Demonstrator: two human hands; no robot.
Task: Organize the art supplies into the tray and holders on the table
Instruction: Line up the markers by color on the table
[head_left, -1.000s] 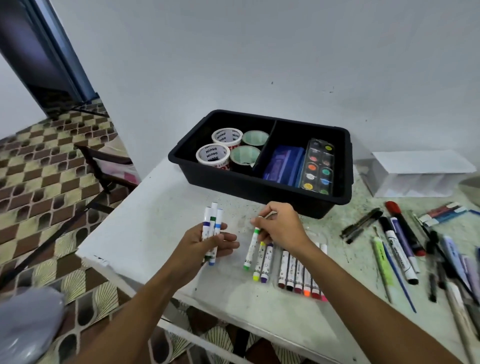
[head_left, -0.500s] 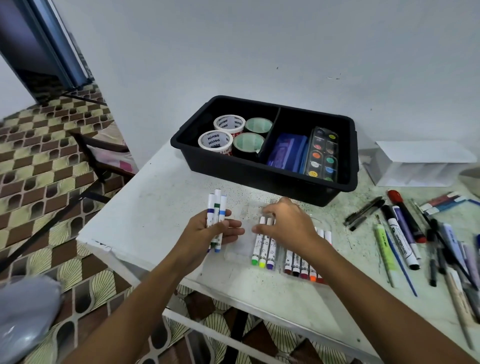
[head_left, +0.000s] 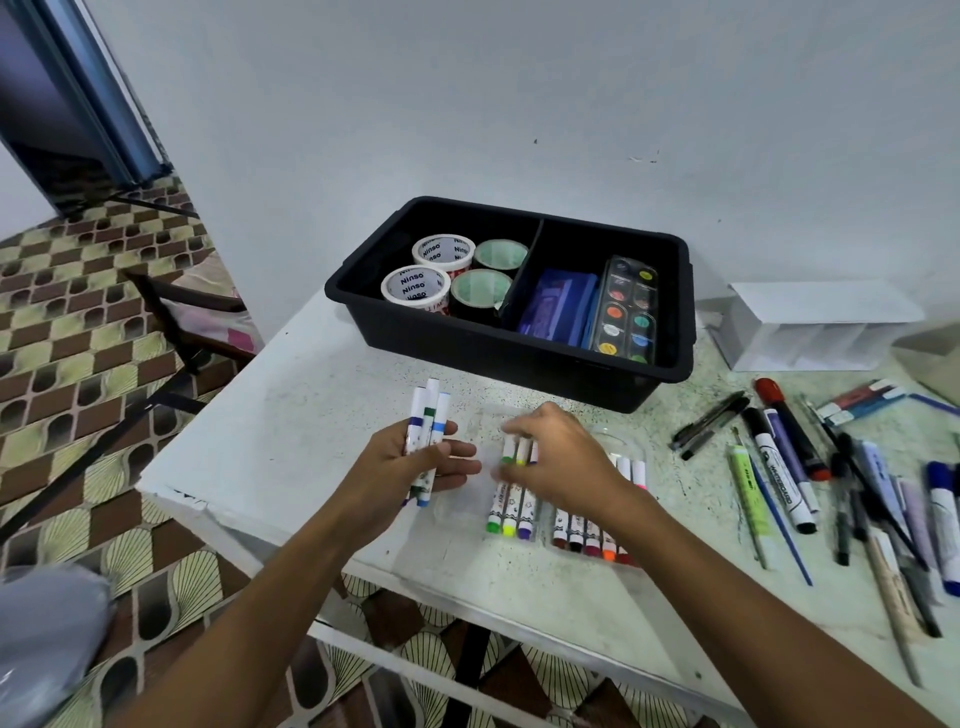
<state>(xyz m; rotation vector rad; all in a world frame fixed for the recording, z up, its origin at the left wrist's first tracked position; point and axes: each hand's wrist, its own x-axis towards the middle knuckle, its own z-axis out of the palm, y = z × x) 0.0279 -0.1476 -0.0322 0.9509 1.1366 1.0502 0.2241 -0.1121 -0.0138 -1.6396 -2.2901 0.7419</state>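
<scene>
My left hand (head_left: 415, 467) grips three white markers (head_left: 428, 415) with blue and green bands, upright above the table's left part. My right hand (head_left: 561, 462) reaches down over three more markers (head_left: 511, 512) with green, yellow and purple tips; its fingers curl round their upper ends while they lie on the table. A row of red, orange and dark markers (head_left: 592, 540) lies just to the right, partly under my wrist. The black divided tray (head_left: 519, 364) stands behind, holding tape rolls (head_left: 415, 286), a blue case (head_left: 558, 306) and a paint palette (head_left: 626, 312).
A white open-fronted holder (head_left: 815, 327) stands at the back right. Several loose pens, markers and brushes (head_left: 779, 467) are spread over the right side of the table. The table's left edge (head_left: 156, 483) drops to a patterned floor, with a chair (head_left: 192, 322) beyond.
My right hand put the green-tipped marker down beside the yellow and purple ones and now closes over all three. The left hand has kept hold of its three markers.
</scene>
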